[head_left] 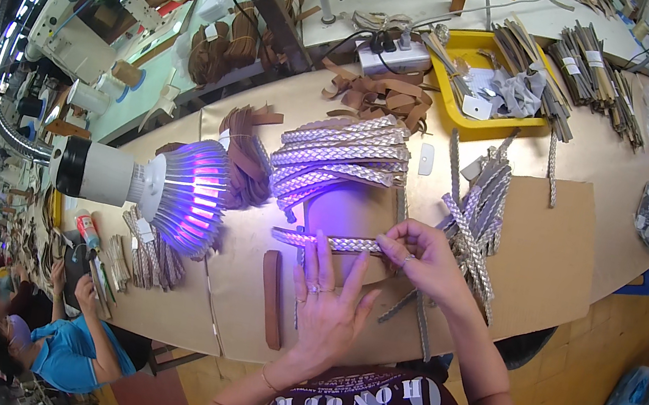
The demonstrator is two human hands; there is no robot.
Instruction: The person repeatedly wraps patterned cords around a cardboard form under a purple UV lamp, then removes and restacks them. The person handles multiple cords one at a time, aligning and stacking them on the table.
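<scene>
A woven metallic-looking braided strap (pixel 347 244) with brown edging lies crosswise in front of me. My left hand (pixel 326 310) is open, fingers stretched flat, their tips resting on the strap's middle. At its right end, the thumb and fingers of my right hand (pixel 422 259) are closed in a pinch on it. Just beyond sits a thick pile of similar braided straps (pixel 340 158), partly over a brown board (pixel 349 211). A plain brown strip (pixel 271 298) lies to the left of my left hand. More braided strips (pixel 482 207) are heaped beyond my right hand.
A lit lamp (pixel 190 193) casts purple light from the left. A yellow tray (pixel 484 131) with scraps stands at the back, near brown strips (pixel 385 97) and a power strip (pixel 393 57). Flat cardboard (pixel 550 266) lies right. Co-workers (pixel 76 350) sit at left and far left.
</scene>
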